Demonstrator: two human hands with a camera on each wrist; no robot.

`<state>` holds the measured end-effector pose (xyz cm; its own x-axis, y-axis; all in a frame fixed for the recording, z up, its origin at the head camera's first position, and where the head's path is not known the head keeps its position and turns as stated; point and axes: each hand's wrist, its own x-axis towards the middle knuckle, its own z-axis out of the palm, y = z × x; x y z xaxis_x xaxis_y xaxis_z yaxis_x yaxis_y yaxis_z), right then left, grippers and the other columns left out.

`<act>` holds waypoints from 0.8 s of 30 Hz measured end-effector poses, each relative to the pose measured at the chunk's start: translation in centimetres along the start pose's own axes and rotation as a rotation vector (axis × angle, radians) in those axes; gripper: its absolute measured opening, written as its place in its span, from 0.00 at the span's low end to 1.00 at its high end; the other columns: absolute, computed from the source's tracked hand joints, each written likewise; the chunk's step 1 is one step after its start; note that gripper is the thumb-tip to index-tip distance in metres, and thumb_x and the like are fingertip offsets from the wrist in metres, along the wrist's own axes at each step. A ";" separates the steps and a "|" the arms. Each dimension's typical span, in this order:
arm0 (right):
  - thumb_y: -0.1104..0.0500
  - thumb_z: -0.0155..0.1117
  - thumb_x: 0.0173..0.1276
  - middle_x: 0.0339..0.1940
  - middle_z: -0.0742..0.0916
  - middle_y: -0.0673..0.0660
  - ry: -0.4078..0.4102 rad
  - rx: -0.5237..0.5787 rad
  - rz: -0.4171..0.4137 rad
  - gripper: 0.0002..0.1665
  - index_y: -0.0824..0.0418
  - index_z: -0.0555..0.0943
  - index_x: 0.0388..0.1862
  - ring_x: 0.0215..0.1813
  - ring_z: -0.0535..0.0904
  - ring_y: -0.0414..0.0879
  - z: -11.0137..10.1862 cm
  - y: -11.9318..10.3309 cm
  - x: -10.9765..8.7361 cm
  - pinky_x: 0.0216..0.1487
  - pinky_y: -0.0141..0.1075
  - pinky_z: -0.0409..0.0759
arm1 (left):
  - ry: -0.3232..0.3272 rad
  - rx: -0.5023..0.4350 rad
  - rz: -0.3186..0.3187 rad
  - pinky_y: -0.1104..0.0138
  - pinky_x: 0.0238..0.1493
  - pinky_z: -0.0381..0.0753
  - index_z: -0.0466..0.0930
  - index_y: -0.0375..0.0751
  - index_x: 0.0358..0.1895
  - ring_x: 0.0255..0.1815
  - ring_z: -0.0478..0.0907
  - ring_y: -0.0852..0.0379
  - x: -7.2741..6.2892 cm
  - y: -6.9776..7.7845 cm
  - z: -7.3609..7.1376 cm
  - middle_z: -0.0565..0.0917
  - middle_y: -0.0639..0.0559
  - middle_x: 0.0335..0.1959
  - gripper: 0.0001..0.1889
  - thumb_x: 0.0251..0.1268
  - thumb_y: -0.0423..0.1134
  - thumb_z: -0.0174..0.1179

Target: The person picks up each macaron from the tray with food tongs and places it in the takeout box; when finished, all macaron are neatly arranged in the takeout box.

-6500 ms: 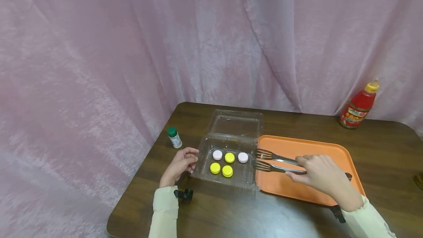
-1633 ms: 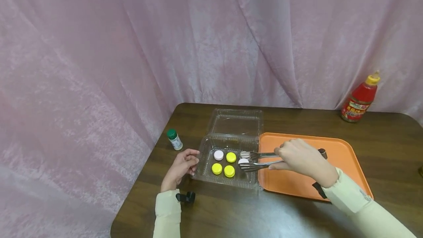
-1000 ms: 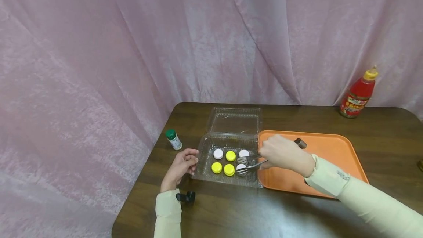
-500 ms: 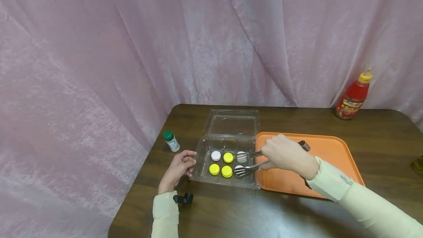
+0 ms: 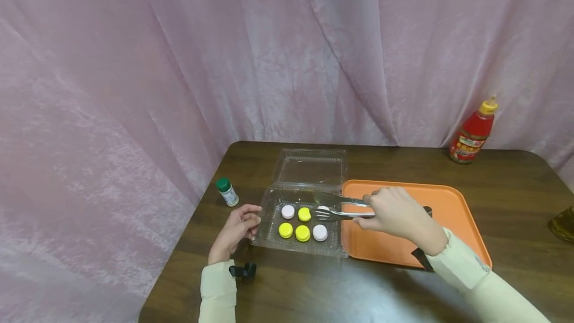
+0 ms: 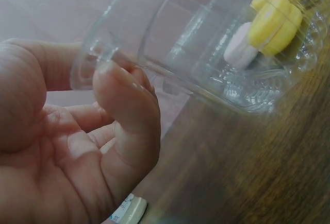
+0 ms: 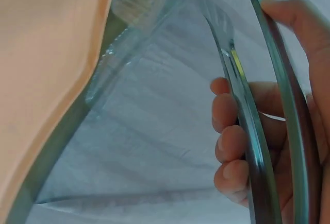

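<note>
In the head view an open clear plastic clamshell box (image 5: 291, 247) holds macarons in two rows: three yellow ones, such as the front-middle macaron (image 5: 302, 233), and three pale ones, such as the front-right macaron (image 5: 320, 233). My left hand (image 5: 233, 231) pinches the box's left rim between thumb and index finger, plain in the left wrist view. With my right hand (image 5: 399, 213) I hold metal fork-ended tongs (image 5: 350, 215). Their arms stand spread over the box's right side, one partly covering the back-right pale macaron. In the right wrist view nothing shows between the tongs (image 7: 253, 147).
Right beside the box lies an orange tray (image 5: 430, 196). The box's raised lid (image 5: 314, 167) lies behind it. A green-capped shaker (image 5: 227, 192) stands left, a red sauce bottle (image 5: 473, 136) back right, and a dark glassy object (image 5: 564, 224) at the right edge.
A pale macaron has been set down at the front right of the box from the tongs. The tongs have since let go and drawn back and upward. My left hand stays on the rim.
</note>
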<state>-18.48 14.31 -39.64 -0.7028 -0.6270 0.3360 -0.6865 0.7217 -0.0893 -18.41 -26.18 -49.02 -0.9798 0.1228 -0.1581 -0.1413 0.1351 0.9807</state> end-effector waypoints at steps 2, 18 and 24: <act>0.46 0.72 0.58 0.14 0.61 0.42 0.024 0.005 0.027 0.23 0.52 0.68 0.17 0.16 0.52 0.35 0.1 0.4 -0.4 0.16 0.30 0.50 | 0.005 0.000 -0.002 0.71 0.21 0.74 0.71 0.23 0.59 0.23 0.70 0.57 0.1 0.1 0.0 0.77 0.49 0.28 0.17 0.69 0.23 0.53; 0.56 0.73 0.63 0.23 0.77 0.50 0.111 0.050 0.158 0.22 0.71 0.82 0.49 0.18 0.66 0.40 0.4 2.3 -3.1 0.17 0.38 0.67 | 0.002 -0.004 -0.025 0.71 0.21 0.74 0.70 0.22 0.60 0.23 0.70 0.59 -0.1 0.3 0.1 0.78 0.49 0.29 0.18 0.70 0.24 0.54; 0.61 0.71 0.65 0.28 0.80 0.55 0.116 0.100 0.202 0.23 0.74 0.78 0.53 0.23 0.72 0.46 0.2 3.2 -4.2 0.23 0.45 0.74 | -0.012 -0.011 -0.010 0.71 0.22 0.75 0.69 0.21 0.60 0.22 0.70 0.59 -0.1 0.1 -0.1 0.77 0.48 0.29 0.18 0.69 0.24 0.55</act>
<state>-17.74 19.22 -41.57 -0.8054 -0.4314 0.4064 -0.5536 0.7924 -0.2560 -18.34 -26.29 -48.88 -0.9764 0.1337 -0.1696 -0.1531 0.1256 0.9802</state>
